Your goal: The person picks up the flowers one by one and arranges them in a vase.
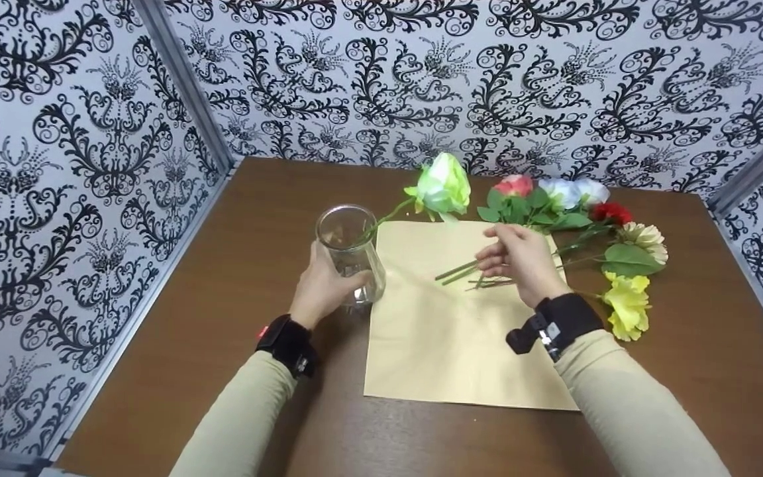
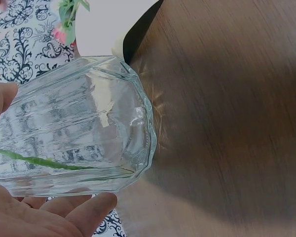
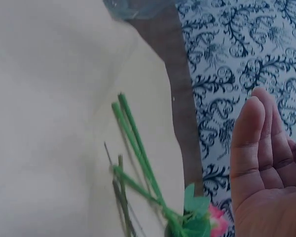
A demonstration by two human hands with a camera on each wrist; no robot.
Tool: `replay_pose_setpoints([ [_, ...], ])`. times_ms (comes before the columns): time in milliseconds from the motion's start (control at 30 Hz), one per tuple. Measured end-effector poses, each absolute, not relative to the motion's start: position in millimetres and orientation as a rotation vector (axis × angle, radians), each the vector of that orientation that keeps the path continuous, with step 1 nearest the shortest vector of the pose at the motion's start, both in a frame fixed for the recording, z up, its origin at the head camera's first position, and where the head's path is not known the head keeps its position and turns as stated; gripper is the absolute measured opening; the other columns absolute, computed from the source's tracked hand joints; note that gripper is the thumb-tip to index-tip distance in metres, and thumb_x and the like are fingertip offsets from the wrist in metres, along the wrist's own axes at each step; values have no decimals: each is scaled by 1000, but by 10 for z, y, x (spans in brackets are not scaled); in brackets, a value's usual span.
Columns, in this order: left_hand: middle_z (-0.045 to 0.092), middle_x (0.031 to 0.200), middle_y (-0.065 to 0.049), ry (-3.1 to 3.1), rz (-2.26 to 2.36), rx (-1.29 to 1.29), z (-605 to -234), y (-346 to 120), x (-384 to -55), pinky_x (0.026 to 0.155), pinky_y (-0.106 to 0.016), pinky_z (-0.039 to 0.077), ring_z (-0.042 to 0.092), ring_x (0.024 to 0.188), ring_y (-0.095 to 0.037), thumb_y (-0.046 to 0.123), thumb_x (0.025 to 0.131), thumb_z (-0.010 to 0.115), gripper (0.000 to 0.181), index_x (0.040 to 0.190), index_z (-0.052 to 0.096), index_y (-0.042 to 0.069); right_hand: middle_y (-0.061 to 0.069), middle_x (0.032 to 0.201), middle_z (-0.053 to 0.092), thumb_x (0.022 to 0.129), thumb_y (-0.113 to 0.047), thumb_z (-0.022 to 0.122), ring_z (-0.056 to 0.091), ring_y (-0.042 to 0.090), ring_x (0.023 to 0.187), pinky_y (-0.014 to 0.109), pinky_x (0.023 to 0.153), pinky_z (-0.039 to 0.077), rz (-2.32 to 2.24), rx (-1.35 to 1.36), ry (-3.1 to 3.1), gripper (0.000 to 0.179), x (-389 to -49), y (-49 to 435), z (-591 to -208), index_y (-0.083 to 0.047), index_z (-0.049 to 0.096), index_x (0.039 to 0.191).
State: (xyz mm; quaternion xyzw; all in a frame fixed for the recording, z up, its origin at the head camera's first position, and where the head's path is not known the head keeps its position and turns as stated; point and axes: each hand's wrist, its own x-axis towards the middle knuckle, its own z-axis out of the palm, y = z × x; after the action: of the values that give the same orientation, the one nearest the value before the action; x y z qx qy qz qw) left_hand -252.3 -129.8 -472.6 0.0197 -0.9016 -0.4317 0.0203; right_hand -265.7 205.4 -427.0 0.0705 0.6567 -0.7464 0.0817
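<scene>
My left hand (image 1: 328, 286) grips a clear glass vase (image 1: 359, 265) at the left edge of the paper, thumb on one side and fingers on the other. One pale green-and-white artificial rose (image 1: 444, 185) stands in the vase, leaning right over the rim. Its green stem (image 2: 44, 162) shows through the glass in the left wrist view. My right hand (image 1: 520, 257) hovers over the cut stems (image 1: 459, 271) of the other flowers, its fingers loosely bent with nothing between them. In the right wrist view those stems lie apart from the fingers (image 3: 247, 140).
A sheet of tan paper (image 1: 448, 358) lies on the brown table (image 1: 222, 358). At its right and back lie pink (image 1: 514, 185), pale blue (image 1: 560, 193), red (image 1: 612, 213), cream (image 1: 643, 240) and yellow (image 1: 628, 306) artificial flowers. Patterned walls (image 1: 421, 86) enclose the table.
</scene>
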Motion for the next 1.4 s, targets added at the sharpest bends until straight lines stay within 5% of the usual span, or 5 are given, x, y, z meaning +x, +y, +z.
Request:
replay_pose_setpoints([
  [1100, 57, 139, -17, -2806, -1321, 70, -4722, -1290, -2517, 98, -58, 48, 60, 123, -43, 49, 76, 85, 103, 152, 25, 13, 5, 69, 72, 106, -18, 50, 64, 12, 51, 26, 49, 53, -2124, 598, 2233, 15, -2475, 3107, -4573, -8, 53, 116],
  [1400, 56, 140, -16, -2807, -1341, 72, -4727, -1293, -2507, 97, -57, 48, 60, 123, -42, 50, 76, 84, 105, 154, 24, 15, 0, 63, 68, 104, -19, 46, 63, 11, 48, 27, 46, 51, -1790, 689, 2481, 41, -2513, 3326, -4789, 5, 46, 137],
])
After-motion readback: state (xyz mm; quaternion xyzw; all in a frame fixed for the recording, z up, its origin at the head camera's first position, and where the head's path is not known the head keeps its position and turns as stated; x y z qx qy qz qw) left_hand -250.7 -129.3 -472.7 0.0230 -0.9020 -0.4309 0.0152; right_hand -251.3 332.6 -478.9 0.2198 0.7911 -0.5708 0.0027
